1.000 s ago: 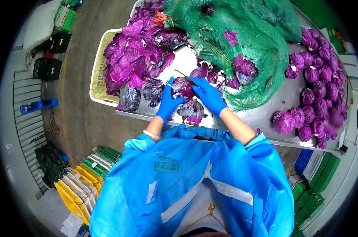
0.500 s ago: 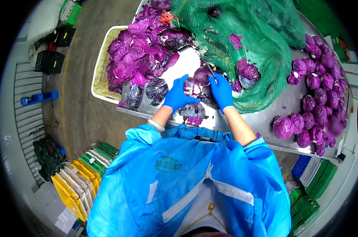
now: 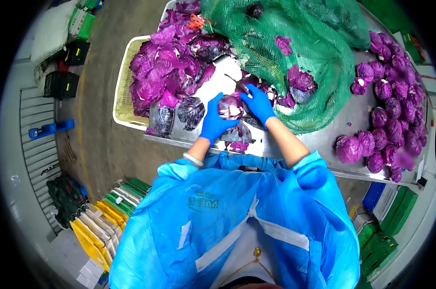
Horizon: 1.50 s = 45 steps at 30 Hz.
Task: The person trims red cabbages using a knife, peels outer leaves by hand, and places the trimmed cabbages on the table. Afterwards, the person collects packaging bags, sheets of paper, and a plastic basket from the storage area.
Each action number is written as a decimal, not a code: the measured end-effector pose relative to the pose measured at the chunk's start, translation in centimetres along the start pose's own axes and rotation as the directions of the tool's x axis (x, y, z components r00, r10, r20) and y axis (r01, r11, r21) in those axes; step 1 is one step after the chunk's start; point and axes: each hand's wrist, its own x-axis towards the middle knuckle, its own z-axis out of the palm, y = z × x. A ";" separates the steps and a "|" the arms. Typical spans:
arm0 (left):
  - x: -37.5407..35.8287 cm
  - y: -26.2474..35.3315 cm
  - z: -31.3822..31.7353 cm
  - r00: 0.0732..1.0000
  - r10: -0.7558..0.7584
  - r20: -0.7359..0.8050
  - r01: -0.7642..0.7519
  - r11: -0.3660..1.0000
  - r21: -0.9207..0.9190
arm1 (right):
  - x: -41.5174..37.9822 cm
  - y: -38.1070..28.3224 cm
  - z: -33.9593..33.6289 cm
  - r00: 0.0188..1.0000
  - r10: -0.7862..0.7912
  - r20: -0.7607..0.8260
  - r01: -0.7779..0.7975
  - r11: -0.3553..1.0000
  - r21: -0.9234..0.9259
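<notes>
In blue gloves, both of my hands work at the near edge of the metal table. My left hand (image 3: pixel 215 121) curves around the left side of a red cabbage (image 3: pixel 229 108), whose pale cut patch faces up. My right hand (image 3: pixel 259 104) is closed on a knife (image 3: pixel 246 88), just right of the cabbage; the dark blade points up and left, and part of the handle is hidden by the glove. Loose dark outer leaves (image 3: pixel 238 134) lie under and around the cabbage. Another dark leaf (image 3: pixel 191 112) rests left of my left hand.
A cream crate (image 3: pixel 123 91) heaped with purple leaves stands at the left. Green netting (image 3: pixel 319 53) with scattered leaves covers the table's middle. Many red cabbages (image 3: pixel 393 107) sit at the right. Stacked yellow crates (image 3: pixel 90 241) stand on the floor at lower left.
The cabbage has turned and sits more squarely against my left palm. My right hand and the knife have shifted slightly left, and the camera view has moved a little.
</notes>
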 end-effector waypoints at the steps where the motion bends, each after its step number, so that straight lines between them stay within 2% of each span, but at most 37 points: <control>1: 0.2 -0.6 -1.3 0.994 -0.036 0.103 0.056 0.978 -0.199 | -0.5 -1.4 -0.3 0.998 0.033 0.050 -0.030 0.998 -0.049; 2: 0.3 -1.3 -2.6 0.976 -0.053 0.211 0.133 0.913 -0.385 | -0.9 -2.6 -1.0 0.993 0.070 0.100 -0.059 0.993 -0.102; 3: 0.2 0.4 -4.5 0.926 -0.122 0.357 0.284 0.849 -0.445 | -0.4 -3.7 -2.0 0.971 0.202 0.127 -0.170 0.959 -0.225; 4: 0.1 0.6 -5.3 0.923 0.018 0.385 0.148 0.905 -0.398 | 0.3 -1.0 -0.9 0.996 0.041 -0.082 -0.052 0.989 -0.136; 5: 0.1 1.2 -5.6 0.914 0.067 0.399 0.108 0.911 -0.399 | 0.6 1.7 -0.4 0.996 0.057 -0.066 -0.068 0.981 -0.179; 6: 0.1 2.7 -5.9 0.904 0.113 0.412 0.068 0.914 -0.401 | 0.9 1.3 -0.8 0.996 0.074 -0.049 -0.083 0.972 -0.222; 7: 0.6 2.6 -5.6 0.893 0.064 0.445 0.123 0.917 -0.379 | 1.0 -0.5 -1.5 0.993 0.119 -0.026 -0.121 0.949 -0.290; 8: 1.0 2.2 -5.5 0.878 0.064 0.474 0.104 0.942 -0.319 | 0.7 -2.5 -2.2 0.985 0.170 0.000 -0.159 0.920 -0.359; 9: 1.1 1.5 -5.2 0.857 0.048 0.513 0.094 0.964 -0.248 | -0.1 -3.6 -2.5 0.994 0.033 -0.107 -0.065 0.949 -0.309; 10: 1.7 0.9 -4.9 0.837 0.040 0.546 0.071 0.981 -0.179 | -0.3 -4.2 -2.6 0.990 -0.083 -0.116 0.050 0.964 -0.261; 12: 1.7 -0.2 -4.6 0.887 0.064 0.458 0.029 0.981 -0.192 | -1.5 -5.0 -2.7 0.946 -0.295 -0.137 0.272 0.948 -0.164; 13: 1.7 -0.8 -4.4 0.908 0.076 0.413 0.006 0.981 -0.193 | -2.3 -5.7 -3.2 0.985 -0.101 0.143 0.104 0.994 -0.016; 14: 1.3 -2.1 -3.7 0.956 0.008 0.293 0.094 0.939 -0.330 | -2.8 -3.2 -1.5 0.972 -0.161 0.174 0.151 0.986 0.070; 16: 1.6 -1.8 -3.9 0.928 -0.208 0.309 0.358 0.729 -0.583 | -3.5 -3.1 -0.5 0.999 -0.040 -0.002 0.039 0.989 0.140; 17: 1.6 -1.5 -3.5 0.939 -0.125 0.320 0.281 0.815 -0.506 | -3.7 -3.0 -0.7 0.998 0.060 0.011 -0.061 0.986 0.153; 18: 1.0 -1.4 -1.6 0.966 -0.118 0.231 0.226 0.820 -0.526 | -3.9 -3.7 -1.1 0.986 0.162 0.027 -0.164 0.972 0.165; 20: 0.4 0.4 0.7 0.996 -0.085 -0.014 0.079 0.965 -0.250 | -3.7 -3.3 -1.7 0.993 0.096 0.062 -0.099 0.994 0.052; 21: 0.7 1.1 0.9 0.991 -0.132 -0.029 0.120 0.959 -0.256 | -3.6 -3.5 -2.0 0.996 0.070 0.050 -0.072 0.997 0.030; 22: 1.0 1.8 0.9 0.988 -0.154 -0.022 0.146 0.968 -0.204 | -3.7 -3.7 -2.3 0.998 0.048 0.041 -0.048 0.999 0.007; 23: 1.3 2.4 0.9 0.984 -0.175 -0.015 0.171 0.973 -0.152 | -3.9 -4.1 -2.1 0.977 -0.204 -0.061 0.200 0.977 -0.077; 25: 1.8 2.8 0.9 0.972 -0.236 0.015 0.236 0.970 -0.056 | -3.7 -5.8 -1.9 0.994 -0.092 0.059 0.103 0.967 -0.234; 26: 1.9 2.7 1.1 0.979 -0.199 -0.031 0.199 0.980 -0.022 | -3.3 -6.1 -1.9 0.994 -0.030 0.109 0.063 0.948 -0.312; 27: 2.4 4.2 0.8 0.965 -0.263 -0.001 0.263 0.963 0.058 | -2.0 -3.7 -1.1 0.995 -0.094 -0.013 0.089 0.971 -0.220; 28: 3.0 5.7 0.3 0.946 -0.323 0.016 0.318 0.938 0.140 | -0.8 -2.6 -0.7 0.996 -0.081 -0.043 0.071 0.976 -0.208; 30: 2.8 4.5 0.3 0.958 -0.285 0.030 0.280 0.953 0.113 | 0.7 -2.6 -0.3 0.995 -0.082 -0.058 0.066 0.966 -0.249; 31: 3.2 4.1 0.3 0.966 -0.257 0.034 0.253 0.963 0.096 | 2.3 -1.4 -0.6 0.998 0.055 -0.031 -0.061 0.962 -0.267; 32: 2.6 4.0 0.4 0.988 -0.123 0.092 0.115 0.989 0.092 | 3.4 -0.1 -1.0 0.981 0.192 -0.008 -0.186 0.940 -0.285; 34: 1.4 3.6 -0.1 0.989 0.013 0.150 -0.029 0.993 0.111 | 2.6 0.5 -1.7 0.999 0.023 -0.048 -0.035 0.957 -0.287; 35: 0.9 2.6 -0.5 0.991 -0.025 0.135 0.028 0.999 -0.022 | 1.9 0.8 -2.2 1.000 0.016 0.015 -0.010 0.944 -0.329; 36: 1.0 0.8 -0.7 0.978 -0.081 0.190 0.118 0.974 -0.195 | 0.8 -0.5 -3.3 0.996 0.022 0.082 0.010 0.928 -0.373; 38: 1.4 1.5 -2.5 0.930 0.041 0.366 0.064 0.961 -0.271 | 0.5 1.3 -3.2 0.998 0.061 -0.023 -0.065 0.933 -0.355; 39: 1.7 2.6 -3.2 0.889 0.109 0.444 -0.027 0.982 -0.187 | 0.6 1.8 -2.9 0.993 0.111 -0.038 -0.118 0.919 -0.377; 40: 1.8 3.6 -3.3 0.871 0.121 0.475 -0.036 0.982 -0.184 | 0.4 0.2 -3.4 0.995 0.035 -0.088 -0.066 0.925 -0.373; 42: 2.0 3.8 -3.0 0.881 0.125 0.456 -0.097 0.992 -0.085 | -1.0 -3.7 -3.9 0.980 -0.100 -0.174 0.030 0.931 -0.364; 43: 2.0 3.1 -2.6 0.896 0.103 0.433 -0.092 0.995 -0.047 | -1.5 -5.3 -4.3 0.973 -0.158 -0.169 0.111 0.959 -0.260; 44: 2.0 1.3 -1.9 0.917 0.094 0.388 -0.055 0.992 -0.112 | -2.3 -6.7 -4.8 0.992 -0.109 -0.066 0.100 0.986 -0.136; 45: 1.9 -0.2 -1.5 0.952 0.080 0.296 -0.031 0.985 -0.167 | -2.6 -4.9 -4.1 0.986 -0.165 0.014 0.166 0.983 -0.075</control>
